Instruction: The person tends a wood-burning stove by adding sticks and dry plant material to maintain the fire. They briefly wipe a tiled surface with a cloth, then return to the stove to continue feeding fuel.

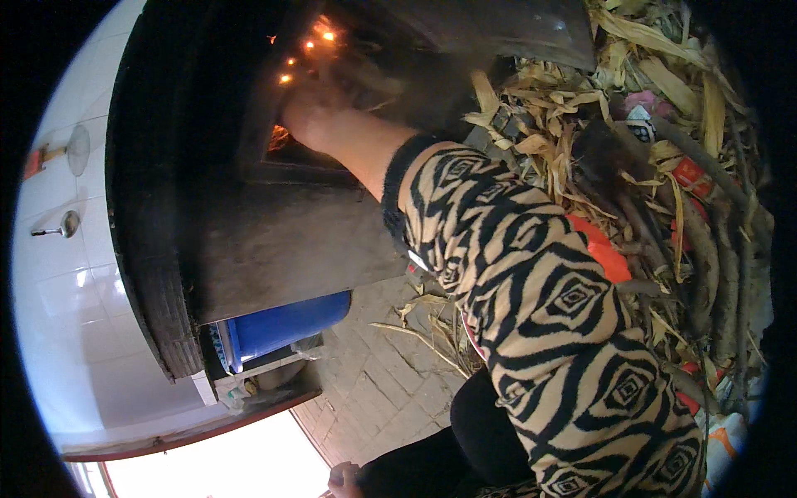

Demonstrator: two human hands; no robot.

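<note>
My right arm, in a black-and-tan patterned sleeve, stretches to the dark opening of a stove [274, 243]. My right hand [317, 115] is at the opening's edge, its fingers blurred and lost in shadow; whether they hold anything cannot be told. Glowing flames [328, 36] show just beyond the hand, and an orange glow lies below the wrist. At the bottom edge, my left hand [344, 479] is partly cut off beside my black-clad leg [423, 460]. Its fingers look curled, but what they hold, if anything, is hidden.
Dry corn husks [560, 103] and thick sticks [703, 267] are heaped to the right, with red packaging [692, 177] among them. A blue plastic container [292, 324] sits by the stove. A ladle [68, 224] hangs on the white tiled wall [56, 267]. Twigs [423, 345] lie on the brick floor [367, 373].
</note>
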